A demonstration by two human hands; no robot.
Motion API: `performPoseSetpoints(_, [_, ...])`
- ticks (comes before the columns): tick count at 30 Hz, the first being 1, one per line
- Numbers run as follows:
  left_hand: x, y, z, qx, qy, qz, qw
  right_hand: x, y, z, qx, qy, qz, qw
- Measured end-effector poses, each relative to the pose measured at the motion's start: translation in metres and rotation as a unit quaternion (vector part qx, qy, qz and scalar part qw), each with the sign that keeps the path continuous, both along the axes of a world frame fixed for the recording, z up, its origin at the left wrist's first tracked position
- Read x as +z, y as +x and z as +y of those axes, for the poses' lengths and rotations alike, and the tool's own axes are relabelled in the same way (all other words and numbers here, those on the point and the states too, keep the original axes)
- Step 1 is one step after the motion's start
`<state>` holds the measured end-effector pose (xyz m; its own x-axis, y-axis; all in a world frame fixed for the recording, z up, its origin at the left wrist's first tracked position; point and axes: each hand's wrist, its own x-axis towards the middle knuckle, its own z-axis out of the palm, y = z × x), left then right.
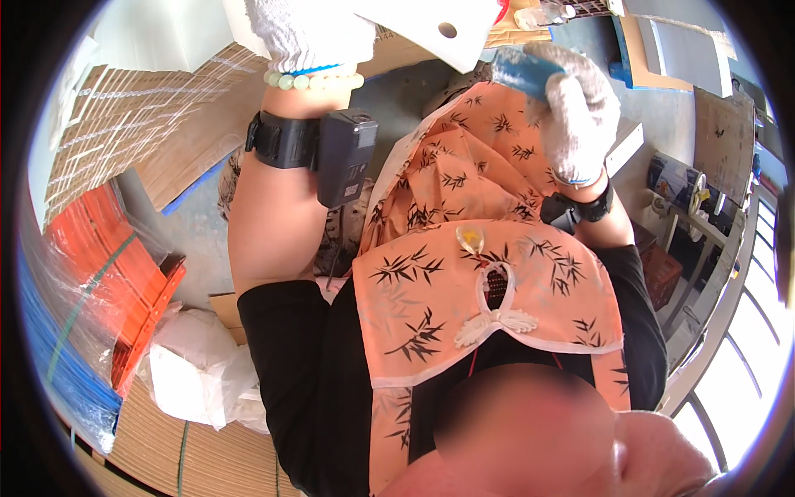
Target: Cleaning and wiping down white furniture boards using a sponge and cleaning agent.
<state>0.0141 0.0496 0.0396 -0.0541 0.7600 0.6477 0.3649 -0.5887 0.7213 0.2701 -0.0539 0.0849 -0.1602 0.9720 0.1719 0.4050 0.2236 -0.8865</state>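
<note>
My left hand [308, 35], in a white knitted glove, is at the top edge beside a white flat panel [431, 29] with a round hole. Its fingers run out of the picture, so their grip is hidden. To the right, my right hand [580, 108] wears a greyish-white glove, its fingers bent round a blue flat piece [526, 73] whose kind I cannot make out. This piece lies close to the panel's lower right corner, above my pink apron [464, 174] with dark leaf print. A black device [348, 157] is strapped to my left wrist.
Stacked cardboard [149, 116] stands at the left, above wrapped orange parts [112, 265] and blue ones [58, 356]. White plastic bags [195, 373] lie beneath them. A clear bottle [544, 16] is at the top right. A metal frame [704, 240] and further boards [687, 54] stand on the right.
</note>
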Motion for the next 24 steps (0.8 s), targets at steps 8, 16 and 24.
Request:
performPoseSetpoints(8, [-0.06, -0.032, -0.043, 0.15, 0.158, 0.4, 0.891, -0.008, -0.007, 0.01, -0.088, -0.08, 0.161, 0.98])
performPoseSetpoints(16, [-0.007, 0.011, 0.003, 0.261, 0.211, 0.201, 0.92, -0.017, -0.004, 0.013, -0.096, -0.057, 0.196, 0.974])
performPoseSetpoints(24, [-0.03, -0.007, 0.005, 0.26, 0.264, 0.155, 0.916, -0.007, -0.011, 0.004, -0.056, 0.033, 0.025, 0.998])
